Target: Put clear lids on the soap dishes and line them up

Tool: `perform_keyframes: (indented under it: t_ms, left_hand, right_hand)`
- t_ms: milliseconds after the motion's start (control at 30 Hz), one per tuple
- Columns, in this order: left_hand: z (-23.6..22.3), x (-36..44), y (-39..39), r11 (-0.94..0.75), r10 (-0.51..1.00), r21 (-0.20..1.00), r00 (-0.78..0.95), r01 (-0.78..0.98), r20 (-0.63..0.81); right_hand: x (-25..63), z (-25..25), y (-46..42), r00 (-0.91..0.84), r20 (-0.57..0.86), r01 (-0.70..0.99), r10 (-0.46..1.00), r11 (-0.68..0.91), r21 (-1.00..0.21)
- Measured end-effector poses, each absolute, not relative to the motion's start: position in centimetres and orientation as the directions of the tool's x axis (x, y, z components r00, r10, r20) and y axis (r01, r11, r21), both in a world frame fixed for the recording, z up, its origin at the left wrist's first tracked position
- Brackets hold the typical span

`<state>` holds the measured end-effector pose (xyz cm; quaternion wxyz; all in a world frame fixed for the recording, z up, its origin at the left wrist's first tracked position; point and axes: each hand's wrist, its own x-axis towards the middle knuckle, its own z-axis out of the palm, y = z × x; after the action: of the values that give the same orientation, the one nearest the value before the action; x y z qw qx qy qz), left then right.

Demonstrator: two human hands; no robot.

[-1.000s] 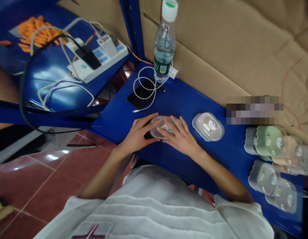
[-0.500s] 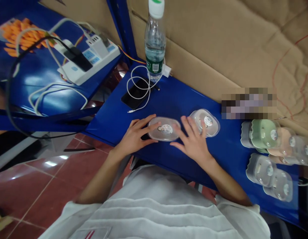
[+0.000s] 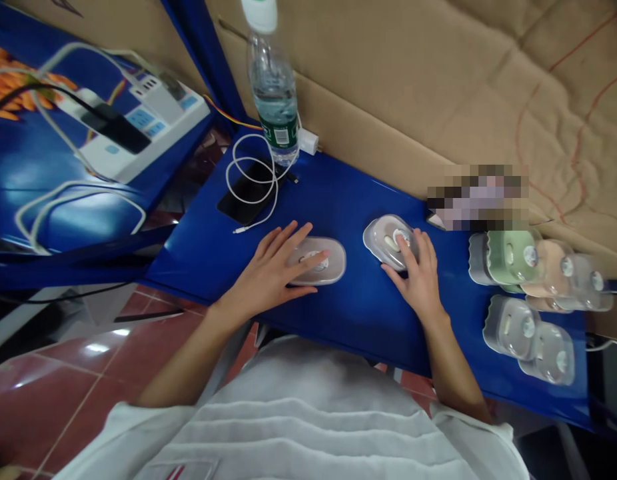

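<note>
Two oval plastic boxes with clear lids and round stickers lie in front of me on the blue table. My left hand rests over the left box, fingers spread, the index finger stretched across its lid by the sticker. That hand covers the box's left end. At the right box, which has a wavy rim, my right hand has its thumb on the near edge, a finger on the sticker and the others around the right end.
Several similar boxes, clear, green and peach, stand at the right. Farther back are a water bottle, a phone under a white cable and a blurred-out item. A power strip lies on the left surface.
My right hand has moved right, from beside the left box onto the right box. My left hand has slid further over the left box. The view has shifted slightly.
</note>
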<state>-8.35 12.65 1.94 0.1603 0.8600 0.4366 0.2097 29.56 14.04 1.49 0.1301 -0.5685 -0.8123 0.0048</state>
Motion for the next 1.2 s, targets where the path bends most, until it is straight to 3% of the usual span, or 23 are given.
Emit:
perform_keyframes:
  t_ms: [100,267,500,800,1000,1100,1200]
  left_hand:
    - [1.6,-7.6,13.4,-0.586,0.804,0.449,0.553,0.675,0.218]
    - [1.7,-5.1,15.3,-0.480,0.876,0.454,0.440,0.750,0.198]
    - [3.7,-1.0,19.7,-0.505,0.858,0.347,0.503,0.790,0.103]
    - [4.1,1.9,15.8,-0.095,0.995,0.214,0.085,0.972,0.056]
    - [4.9,0.7,15.7,-0.012,1.000,0.298,0.015,0.955,-0.007]
    - [4.9,-0.3,14.7,-0.027,0.998,0.440,0.050,0.897,-0.042]
    - [3.7,-1.4,13.0,-0.069,0.997,0.610,0.078,0.790,0.011]
  right_hand:
    - [29.3,1.2,13.8,-0.322,0.228,0.914,0.919,0.365,-0.179]
    - [29.3,1.2,13.6,-0.299,0.212,0.909,0.931,0.345,-0.232]
    - [30.6,1.0,14.0,-0.222,0.288,0.921,0.932,0.298,-0.253]
    - [32.0,-0.2,14.2,-0.173,0.351,0.890,0.920,0.299,-0.344]
    - [30.8,-0.1,13.3,-0.153,0.373,0.896,0.915,0.288,-0.339]
    - [29.6,0.0,12.5,-0.170,0.374,0.901,0.912,0.297,-0.315]
    - [28.2,0.6,11.3,-0.240,0.296,0.900,0.925,0.326,-0.289]
